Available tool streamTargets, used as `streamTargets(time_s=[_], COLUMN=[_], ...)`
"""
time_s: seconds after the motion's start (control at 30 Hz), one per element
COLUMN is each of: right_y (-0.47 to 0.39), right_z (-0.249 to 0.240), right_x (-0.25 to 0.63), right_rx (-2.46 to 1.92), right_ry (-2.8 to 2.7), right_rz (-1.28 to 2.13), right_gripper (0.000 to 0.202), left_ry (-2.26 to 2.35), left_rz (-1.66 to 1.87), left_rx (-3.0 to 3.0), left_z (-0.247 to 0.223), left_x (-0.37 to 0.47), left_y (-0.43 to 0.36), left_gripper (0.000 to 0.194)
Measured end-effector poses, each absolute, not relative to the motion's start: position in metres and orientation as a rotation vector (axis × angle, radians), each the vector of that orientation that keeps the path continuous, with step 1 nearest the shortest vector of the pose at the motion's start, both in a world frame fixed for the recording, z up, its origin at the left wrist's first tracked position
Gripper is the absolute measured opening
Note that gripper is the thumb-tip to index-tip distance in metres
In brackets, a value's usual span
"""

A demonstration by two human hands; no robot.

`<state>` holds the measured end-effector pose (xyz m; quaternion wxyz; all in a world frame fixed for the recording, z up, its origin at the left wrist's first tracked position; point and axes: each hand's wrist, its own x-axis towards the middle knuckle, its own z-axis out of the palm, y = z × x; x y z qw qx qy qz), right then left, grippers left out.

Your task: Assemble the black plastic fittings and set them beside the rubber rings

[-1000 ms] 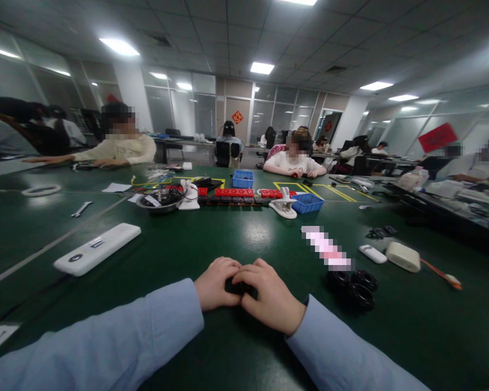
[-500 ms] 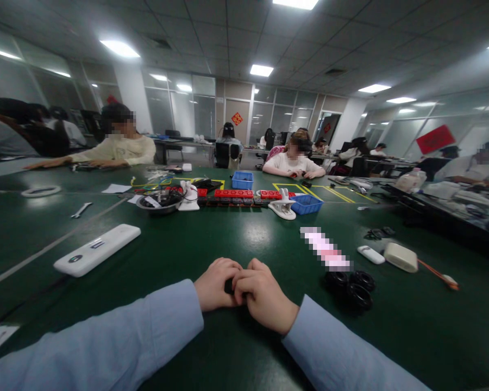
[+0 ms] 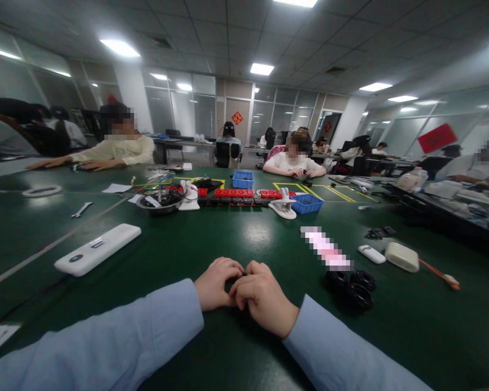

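Over the near middle of the green table, my left hand is closed, its fingers curled toward my right hand. Fingers of the right hand are bent and pressed against the left fingertips. A dark spot shows between the two hands, but whatever they pinch there is hidden by the fingers. To the right of my right hand lie three black ring-shaped pieces, bunched together. Beyond them is a blurred-out pink and white flat rectangle.
A long white device with a cable lies left, near a wrench. Ahead are a metal bowl, red blocks, a white clamp and a blue basket. A cream case sits right. People sit across the table.
My right fingers have shifted slightly against the left hand, and the dark spot between the hands looks a little different. Both forearms stay in place.
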<state>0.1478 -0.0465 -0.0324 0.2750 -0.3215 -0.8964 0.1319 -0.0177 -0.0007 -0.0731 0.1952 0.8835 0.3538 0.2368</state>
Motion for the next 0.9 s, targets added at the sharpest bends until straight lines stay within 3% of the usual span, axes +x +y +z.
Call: streamTargets(time_s=[0.13, 0.3, 0.5, 0.77, 0.9], right_y=[-0.051, -0.048, -0.044, -0.043, -0.044], right_z=[-0.025, -0.020, -0.019, -0.023, -0.024], right_x=[0.153, 0.156, 0.157, 0.155, 0.154], right_rx=[-0.844, -1.077, -1.296, -1.396, -1.407], right_ry=[-2.269, -2.199, -2.213, -2.353, -2.345], right_rz=[0.323, 0.252, 0.186, 0.152, 0.149], right_gripper=[0.027, 0.012, 0.026, 0.025, 0.025], left_ry=[0.977, 0.988, 0.981, 0.995, 0.999], left_rz=[0.666, 0.672, 0.681, 0.674, 0.686], left_rx=[2.508, 2.502, 2.490, 2.503, 2.490], left_z=[-0.073, -0.073, -0.075, -0.072, -0.072], left_x=[-0.018, -0.018, -0.019, -0.017, -0.017], left_y=[-0.001, -0.001, -0.001, -0.003, -0.004], left_gripper=[0.029, 0.034, 0.033, 0.029, 0.037])
